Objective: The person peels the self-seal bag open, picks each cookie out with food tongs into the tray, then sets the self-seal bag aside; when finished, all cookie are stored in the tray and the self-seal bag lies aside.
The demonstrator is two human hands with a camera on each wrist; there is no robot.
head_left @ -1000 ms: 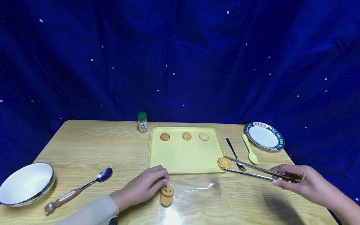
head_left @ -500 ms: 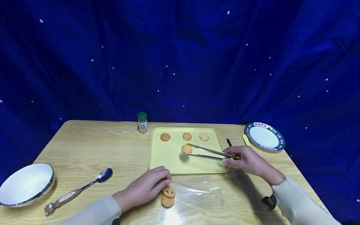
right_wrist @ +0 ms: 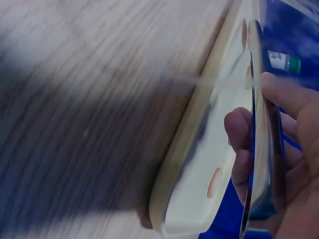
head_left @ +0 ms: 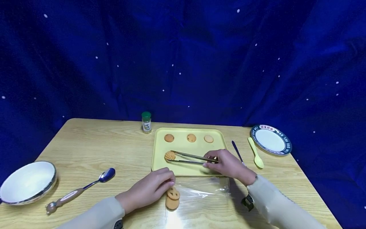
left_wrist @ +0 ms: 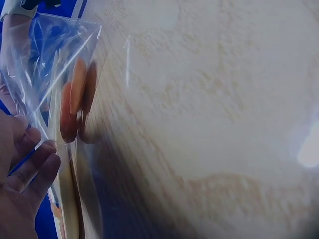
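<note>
My right hand (head_left: 224,163) grips metal tongs (head_left: 190,155) over the pale yellow tray (head_left: 158,146). A swirled round cookie (head_left: 169,156) is pinched between the tongs' tips above the tray's left part; whether it touches the tray I cannot tell. Across the back of the tray lie three flat round cookies (head_left: 191,137). In front of it, my left hand (head_left: 147,189) pinches the upper left part of a clear plastic bag (head_left: 206,190). Two overlapping cookies (head_left: 172,204) sit in that bag, one with a face cut in it. The left wrist view shows the bag's film (left_wrist: 60,32) raised at the fingers.
A white bowl (head_left: 27,181) and a bear-handled spoon (head_left: 71,195) lie on the left. Behind the tray's left corner stands a green-capped shaker (head_left: 146,123). To the right are a dark-handled fork (head_left: 236,151), a yellow spoon (head_left: 256,156) and a blue-rimmed plate (head_left: 270,140).
From right of the tray, my right hand has moved left over it, carrying the swirled cookie in the tongs to the tray's left part. My left hand stays at the bag.
</note>
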